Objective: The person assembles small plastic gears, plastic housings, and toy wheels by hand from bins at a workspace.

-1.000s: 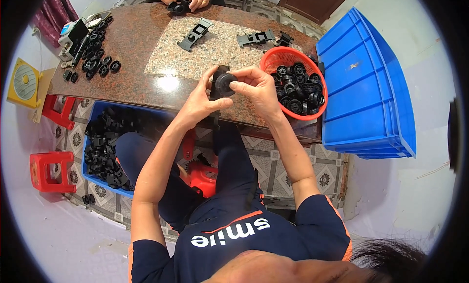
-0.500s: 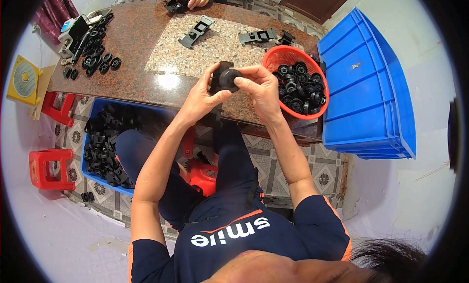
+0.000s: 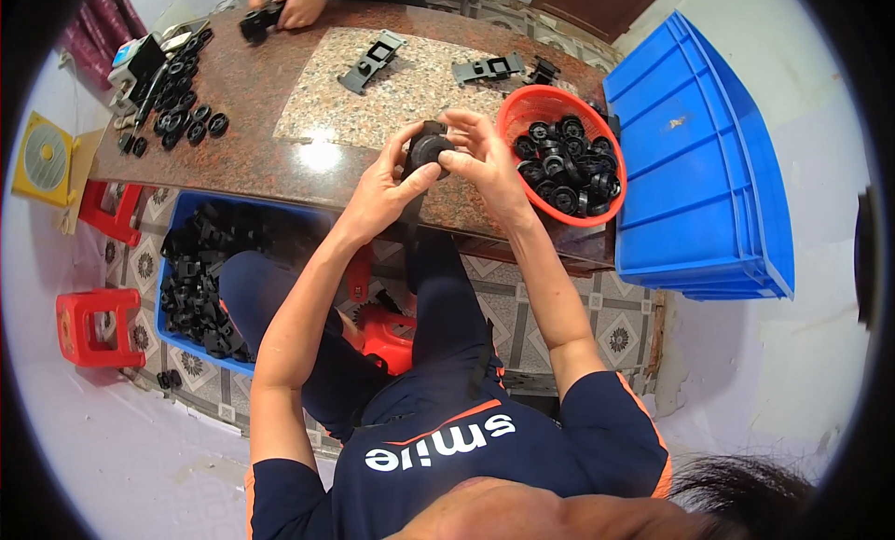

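Left hand (image 3: 380,193) wraps black part (image 3: 432,127); wheel (image 3: 430,151) sits between thumbs. Right hand (image 3: 487,170), just right, fingers loosely spread, thumb against wheel. Both hands touch; part's long axis unclear.

A basket (image 3: 559,102) stands on the counter (image 3: 252,83), wheels (image 3: 564,167) heaped inside. Left of the basket, a held part (image 3: 429,156) sits between the hands (image 3: 384,190). Behind the basket lies a bracket (image 3: 541,72); behind it and to the left, two frames (image 3: 488,68). Loose wheels (image 3: 177,116) lie far left of the basket. Right of it is a bin (image 3: 690,167), perhaps touching the counter; the view leaves that unclear. On the floor, left of the basket and nearer, stands a crate (image 3: 207,355) full of pieces (image 3: 200,283).
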{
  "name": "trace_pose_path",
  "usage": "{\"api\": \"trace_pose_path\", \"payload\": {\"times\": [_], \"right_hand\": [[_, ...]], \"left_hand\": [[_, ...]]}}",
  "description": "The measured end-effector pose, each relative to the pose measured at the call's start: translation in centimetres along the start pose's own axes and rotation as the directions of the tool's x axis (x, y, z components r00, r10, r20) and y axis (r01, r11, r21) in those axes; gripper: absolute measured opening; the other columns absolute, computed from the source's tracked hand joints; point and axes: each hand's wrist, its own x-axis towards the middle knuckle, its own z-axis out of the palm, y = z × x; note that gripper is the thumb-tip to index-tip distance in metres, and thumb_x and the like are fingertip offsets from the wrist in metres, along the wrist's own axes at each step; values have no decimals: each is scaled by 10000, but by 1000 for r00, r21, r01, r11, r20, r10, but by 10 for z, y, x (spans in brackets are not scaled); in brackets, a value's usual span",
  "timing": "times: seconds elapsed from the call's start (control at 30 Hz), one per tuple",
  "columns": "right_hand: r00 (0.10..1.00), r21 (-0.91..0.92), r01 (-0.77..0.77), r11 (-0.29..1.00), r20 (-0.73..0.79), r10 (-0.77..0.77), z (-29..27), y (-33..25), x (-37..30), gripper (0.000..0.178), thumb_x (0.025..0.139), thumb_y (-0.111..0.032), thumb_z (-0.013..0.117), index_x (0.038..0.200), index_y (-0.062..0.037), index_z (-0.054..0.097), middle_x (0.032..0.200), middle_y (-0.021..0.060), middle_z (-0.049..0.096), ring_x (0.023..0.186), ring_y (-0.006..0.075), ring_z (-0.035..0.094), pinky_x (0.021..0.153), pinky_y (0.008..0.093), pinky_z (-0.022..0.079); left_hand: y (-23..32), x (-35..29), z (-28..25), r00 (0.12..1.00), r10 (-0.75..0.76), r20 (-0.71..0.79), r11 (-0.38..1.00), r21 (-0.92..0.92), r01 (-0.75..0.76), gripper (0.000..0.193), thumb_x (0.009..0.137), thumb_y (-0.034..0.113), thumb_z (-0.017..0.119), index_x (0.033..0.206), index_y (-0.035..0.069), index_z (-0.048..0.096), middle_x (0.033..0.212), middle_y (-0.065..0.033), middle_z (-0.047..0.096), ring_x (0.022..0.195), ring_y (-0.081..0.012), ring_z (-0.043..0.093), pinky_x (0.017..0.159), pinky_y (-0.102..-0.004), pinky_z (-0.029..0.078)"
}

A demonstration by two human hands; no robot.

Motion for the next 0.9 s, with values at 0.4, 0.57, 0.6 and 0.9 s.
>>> {"api": "trace_pose_path", "payload": {"times": [0.4, 0.57, 0.6, 0.9], "right_hand": [[962, -211, -103, 972, 226, 151, -39, -3, 10, 420, 917, -282, 663, 1250, -35, 599, 1130, 67, 640, 985, 164, 634, 900, 305, 499], [965, -999, -14, -50, -26, 262, -159, 17, 75, 447, 753, -299, 721, 1177, -179, 648, 1050, 111, 705, 971, 288, 676, 812, 418, 530], [901, -997, 57, -55, 27, 433, -163, 23, 78, 460, 720, -320, 739, 1148, -171, 656, 1060, 120, 700, 1014, 299, 660, 840, 429, 523], [987, -955, -118, -273, -83, -135, -137, 36, 71, 327, 778, -209, 663, 1021, -8, 578, 890, 211, 698, 823, 338, 702, 741, 446, 547]], "left_hand": [[10, -19, 18, 975, -208, 78, 941, -258, 221, 676, 958, 314, 567, 1506, 94, 238, 1187, -113, 535, 985, -162, 581, 864, -322, 471], [3, 4, 4, 952, -283, -120, 827, -533, 179, 376, 969, 380, 534, 1225, 121, 441, 976, -60, 557, 886, -160, 564, 814, -341, 473], [-3, 5, -1, 947, -285, -148, 810, -565, 155, 410, 953, 429, 554, 1206, 117, 472, 1023, -65, 577, 945, -186, 594, 791, -344, 501], [-10, 1, -6, 898, -327, -296, 802, -589, 97, 443, 934, 408, 622, 1264, 177, 436, 1031, -22, 555, 896, -167, 628, 690, -318, 527]]}}
